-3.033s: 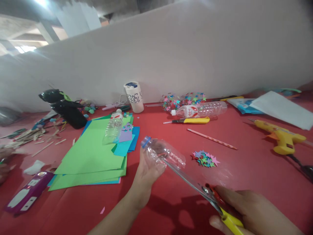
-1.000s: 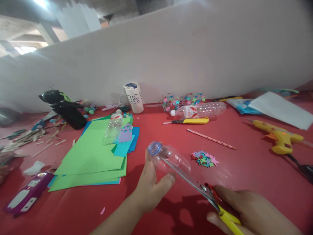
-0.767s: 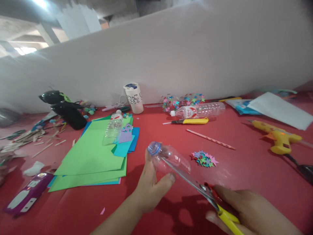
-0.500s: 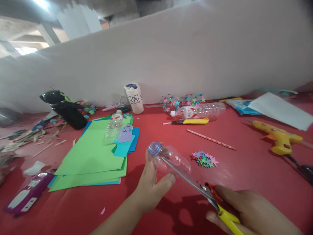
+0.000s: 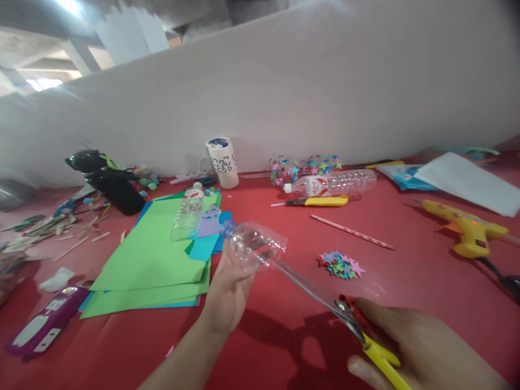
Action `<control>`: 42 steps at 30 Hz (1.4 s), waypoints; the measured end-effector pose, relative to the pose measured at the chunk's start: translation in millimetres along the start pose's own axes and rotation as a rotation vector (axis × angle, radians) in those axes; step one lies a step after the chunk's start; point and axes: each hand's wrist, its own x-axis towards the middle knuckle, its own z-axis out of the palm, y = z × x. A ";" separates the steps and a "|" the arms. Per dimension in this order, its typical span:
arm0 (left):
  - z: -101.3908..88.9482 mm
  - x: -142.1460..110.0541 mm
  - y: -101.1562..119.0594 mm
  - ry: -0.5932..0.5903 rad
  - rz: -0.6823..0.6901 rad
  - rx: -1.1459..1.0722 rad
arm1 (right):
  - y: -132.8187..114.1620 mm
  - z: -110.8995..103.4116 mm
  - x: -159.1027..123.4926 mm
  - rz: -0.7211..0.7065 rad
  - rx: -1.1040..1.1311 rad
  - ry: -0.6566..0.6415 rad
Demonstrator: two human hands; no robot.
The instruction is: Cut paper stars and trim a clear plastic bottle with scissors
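My left hand [image 5: 227,287] grips the cut top half of a clear plastic bottle [image 5: 254,244] with a blue neck ring, held above the red table [image 5: 284,336]. My right hand [image 5: 418,352] is closed round the yellow and red handles of a pair of scissors [image 5: 349,319]. The long blades point up and left, and their tips reach the bottle's cut open end. A small heap of coloured paper stars [image 5: 340,264] lies just right of the bottle.
Green and blue paper sheets [image 5: 154,254] lie left with a clear bottle [image 5: 187,211] on them. Further back are a white cup [image 5: 222,161], another bottle [image 5: 331,183], a yellow utility knife [image 5: 317,201], a pencil [image 5: 351,231]; right, a yellow glue gun [image 5: 467,227].
My left hand has lifted the bottle piece up and to the left, away from the blades, turning its neck leftward. The scissors have stayed roughly where they were.
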 end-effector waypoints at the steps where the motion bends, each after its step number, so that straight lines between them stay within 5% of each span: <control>1: 0.3 0.2 0.0 0.016 0.003 -0.007 | 0.2 0.7 1.4 -0.008 -0.010 0.001; 11: 5.0 1.0 -6.5 0.036 -0.020 -0.010 | 1.6 9.1 -8.2 -0.032 -0.024 0.050; 18: 6.7 -2.6 -8.0 0.013 -0.044 0.027 | -13.6 -7.4 8.3 -0.048 0.067 -0.005; 25: 0.0 -2.2 -12.6 0.175 -0.053 0.118 | -11.2 -6.3 5.6 0.036 0.148 -0.046; 32: -3.7 -6.7 -8.3 -0.023 -0.058 0.151 | -11.1 -4.0 2.7 0.056 0.130 -0.029; 42: -3.2 -4.9 -5.2 -0.028 0.003 0.134 | -11.0 -6.7 3.7 0.056 0.128 -0.045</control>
